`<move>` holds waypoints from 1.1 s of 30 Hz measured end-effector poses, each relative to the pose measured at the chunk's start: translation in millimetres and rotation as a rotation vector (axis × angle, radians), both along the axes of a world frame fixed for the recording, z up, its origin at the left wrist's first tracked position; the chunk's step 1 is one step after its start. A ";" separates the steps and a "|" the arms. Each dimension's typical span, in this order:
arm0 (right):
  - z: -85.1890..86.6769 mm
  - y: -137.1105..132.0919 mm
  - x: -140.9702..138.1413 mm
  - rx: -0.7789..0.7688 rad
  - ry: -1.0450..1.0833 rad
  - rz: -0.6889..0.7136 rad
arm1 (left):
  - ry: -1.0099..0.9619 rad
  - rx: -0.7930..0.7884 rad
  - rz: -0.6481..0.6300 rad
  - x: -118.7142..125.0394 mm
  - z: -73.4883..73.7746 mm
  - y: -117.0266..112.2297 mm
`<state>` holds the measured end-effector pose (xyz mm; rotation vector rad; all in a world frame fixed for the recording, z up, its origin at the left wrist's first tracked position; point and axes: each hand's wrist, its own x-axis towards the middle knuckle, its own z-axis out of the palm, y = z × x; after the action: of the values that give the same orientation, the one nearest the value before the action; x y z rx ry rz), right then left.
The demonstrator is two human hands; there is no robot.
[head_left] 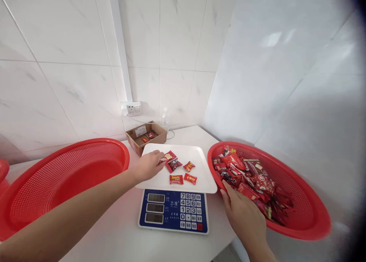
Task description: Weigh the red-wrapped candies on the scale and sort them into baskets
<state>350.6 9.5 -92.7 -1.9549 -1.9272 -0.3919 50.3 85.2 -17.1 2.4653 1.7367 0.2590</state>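
Over tray [203, 166], L hand [150, 165] by 5 pkts [176, 179]; R hand [246, 216] at basket [311, 216] rim; can't tell grips.

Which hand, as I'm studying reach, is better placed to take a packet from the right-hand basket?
The right hand, probably: it's at that basket, near its packets; the left hand is over the tray.

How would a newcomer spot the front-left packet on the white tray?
Find the blue-panelled scale, then the white tray above it. Near the tray's front edge, the left packet of a pair is red with yellow-green lettering, lying nearly square to that edge, unlike its tilted neighbour.
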 end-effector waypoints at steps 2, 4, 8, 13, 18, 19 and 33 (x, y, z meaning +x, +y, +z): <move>0.0 0.0 -0.1 -0.004 -0.010 -0.003 | -0.006 -0.001 0.081 4.1 1.1 14.7; 0.0 -0.4 -0.4 -0.010 -0.023 -0.005 | 0.004 -0.035 0.122 10.0 0.9 30.0; 0.0 -1.4 -0.5 -0.011 -0.033 -0.009 | 0.032 -0.121 0.143 22.4 -3.0 50.1; -0.8 -1.6 1.4 -0.005 -0.045 0.004 | 0.044 -0.126 0.126 29.3 -9.4 49.9; -1.6 -1.6 1.5 0.015 -0.040 0.005 | 0.040 -0.057 0.105 18.5 -1.0 33.7; -1.4 -1.8 1.1 0.021 -0.042 0.003 | 0.038 -0.042 0.109 12.1 4.8 29.1; -6.0 -0.6 -0.1 -0.029 -0.040 -0.049 | 0.124 -0.002 0.373 -134.5 42.9 -44.3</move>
<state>350.5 8.9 -98.7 -2.0310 -1.9225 -0.4222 -84.2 40.8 25.8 2.1807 2.2412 0.1367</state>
